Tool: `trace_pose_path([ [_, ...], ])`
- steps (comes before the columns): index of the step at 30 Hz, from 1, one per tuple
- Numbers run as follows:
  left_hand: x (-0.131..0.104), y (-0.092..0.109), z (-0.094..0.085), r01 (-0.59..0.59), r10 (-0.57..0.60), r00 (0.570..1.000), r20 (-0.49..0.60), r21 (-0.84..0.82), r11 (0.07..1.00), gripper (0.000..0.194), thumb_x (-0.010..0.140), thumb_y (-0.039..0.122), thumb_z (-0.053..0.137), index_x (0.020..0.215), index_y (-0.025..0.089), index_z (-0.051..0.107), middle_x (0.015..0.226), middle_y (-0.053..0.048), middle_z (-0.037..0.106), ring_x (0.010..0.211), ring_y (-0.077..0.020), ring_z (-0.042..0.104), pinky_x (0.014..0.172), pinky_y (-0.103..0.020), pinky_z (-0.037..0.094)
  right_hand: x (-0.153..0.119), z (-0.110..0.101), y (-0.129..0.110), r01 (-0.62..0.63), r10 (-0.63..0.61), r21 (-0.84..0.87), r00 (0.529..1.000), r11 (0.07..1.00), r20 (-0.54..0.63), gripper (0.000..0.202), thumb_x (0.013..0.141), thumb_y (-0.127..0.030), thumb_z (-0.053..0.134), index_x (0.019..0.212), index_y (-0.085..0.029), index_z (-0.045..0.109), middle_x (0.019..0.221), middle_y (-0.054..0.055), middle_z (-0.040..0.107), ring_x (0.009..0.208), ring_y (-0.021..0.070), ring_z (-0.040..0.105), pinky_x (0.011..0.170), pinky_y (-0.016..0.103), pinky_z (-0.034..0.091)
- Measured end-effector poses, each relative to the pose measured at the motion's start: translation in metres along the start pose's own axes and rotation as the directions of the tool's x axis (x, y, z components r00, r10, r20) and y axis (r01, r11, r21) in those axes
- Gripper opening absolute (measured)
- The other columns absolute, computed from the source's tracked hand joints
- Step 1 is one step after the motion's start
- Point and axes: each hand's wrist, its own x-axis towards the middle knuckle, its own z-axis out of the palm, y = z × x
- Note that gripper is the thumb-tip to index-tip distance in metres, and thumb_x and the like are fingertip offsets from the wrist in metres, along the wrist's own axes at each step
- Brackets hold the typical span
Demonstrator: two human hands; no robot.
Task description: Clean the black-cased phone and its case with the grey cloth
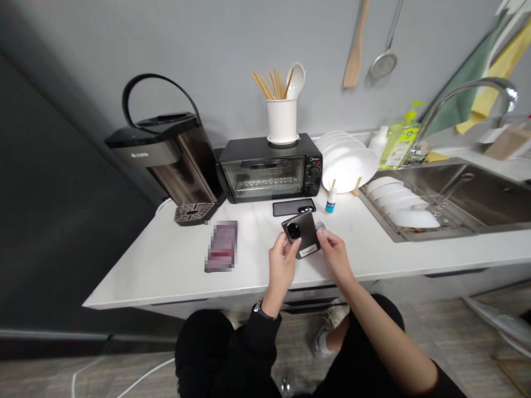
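A dark grey smartphone [307, 232] is held tilted above the front of the counter, its back with a round camera bump and a white label facing me. My left hand [282, 260] is closed on its left edge, thumb near the camera. At the right edge, my right hand [335, 254] grips with thumb and fingers. A small pale grey thing [319, 225] shows by my right fingertips; I cannot make out what it is. Just behind the phone lies a black phone case [290, 208]. To its right stands a small white bottle [331, 202] with a blue label.
A blurred purple rectangular item [222, 247] lies to the left on the white counter [166, 276]. Behind stand a black water dispenser [182, 166], a toaster oven [269, 171] topped by a utensil holder [282, 119], and racked plates [346, 160]. Bowls [400, 202] sit in the sink [489, 193].
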Motion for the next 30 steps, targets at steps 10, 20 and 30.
trace_pose_path([
  [10, -0.006, 0.003, 0.000, -0.065, 0.041, 0.993, 0.109, 0.227, 0.972, 0.021, 0.100, 0.038, 0.059, 0.108, 0.019, 0.066, 0.089, -0.004, 0.074, 0.079, -0.0162, 0.069, 0.071, -0.022, 0.050, 0.015, 0.004, -0.084, 0.424, -0.437, -0.391, 0.897, 0.817, 0.060, 0.035, 0.110, -0.034, 0.042, 0.126, -0.025, 0.072, 0.129, 0.010, 0.074, 0.125, 0.0283, 0.065, 0.110, 0.052, 0.049],
  [20, -0.002, 0.005, 0.001, -0.123, 0.076, 0.985, 0.154, 0.325, 0.938, 0.019, 0.102, 0.036, 0.055, 0.108, 0.020, 0.063, 0.080, 0.000, 0.069, 0.068, -0.0132, 0.062, 0.065, -0.021, 0.047, 0.037, -0.002, -0.081, 0.545, -0.442, -0.715, 0.823, 0.438, 0.356, 0.033, 0.110, -0.037, 0.042, 0.113, -0.016, 0.068, 0.102, 0.012, 0.070, 0.095, 0.0277, 0.060, 0.084, 0.041, 0.049],
  [30, -0.005, 0.001, -0.004, -0.163, 0.149, 0.987, 0.068, 0.483, 0.861, 0.017, 0.093, 0.028, 0.059, 0.078, 0.022, 0.055, 0.059, 0.003, 0.058, 0.053, -0.0121, 0.052, 0.055, -0.022, 0.037, 0.063, 0.000, -0.098, 0.885, -0.342, -0.449, 0.462, 0.122, 0.818, 0.033, 0.108, -0.046, 0.049, 0.099, -0.019, 0.065, 0.092, 0.006, 0.069, 0.084, 0.0229, 0.057, 0.071, 0.036, 0.036],
])
